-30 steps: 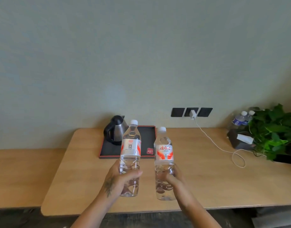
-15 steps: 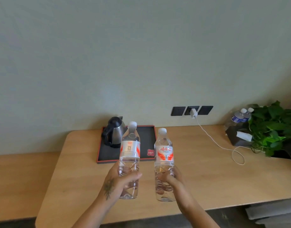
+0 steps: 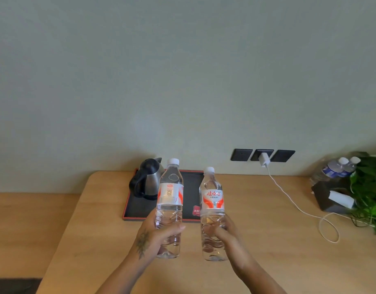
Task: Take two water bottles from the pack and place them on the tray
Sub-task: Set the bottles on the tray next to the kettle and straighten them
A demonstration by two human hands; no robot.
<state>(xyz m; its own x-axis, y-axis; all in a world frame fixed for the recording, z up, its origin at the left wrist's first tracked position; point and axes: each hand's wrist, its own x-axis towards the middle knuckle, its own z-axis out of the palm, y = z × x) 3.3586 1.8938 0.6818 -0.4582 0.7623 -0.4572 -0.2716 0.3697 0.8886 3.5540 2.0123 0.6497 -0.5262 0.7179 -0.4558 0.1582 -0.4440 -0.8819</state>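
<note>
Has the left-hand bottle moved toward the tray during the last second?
Yes. The left-hand bottle now overlaps more of the tray, its cap level with the kettle top.

Right bottle [image 3: 213, 202] label: red Chinese characters "娃哈哈" on white, above orange-red wing shapes; a smaller line beneath is too small to read.
Left bottle [image 3: 169, 196] label: a QR code below a red oval mark; the fine line under it is unreadable.
Red tag [image 3: 196, 211] on tray [image 3: 138, 209]: white characters, too blurred to read.
Far bottles [image 3: 336, 169]: blue labels, text illegible.
</note>
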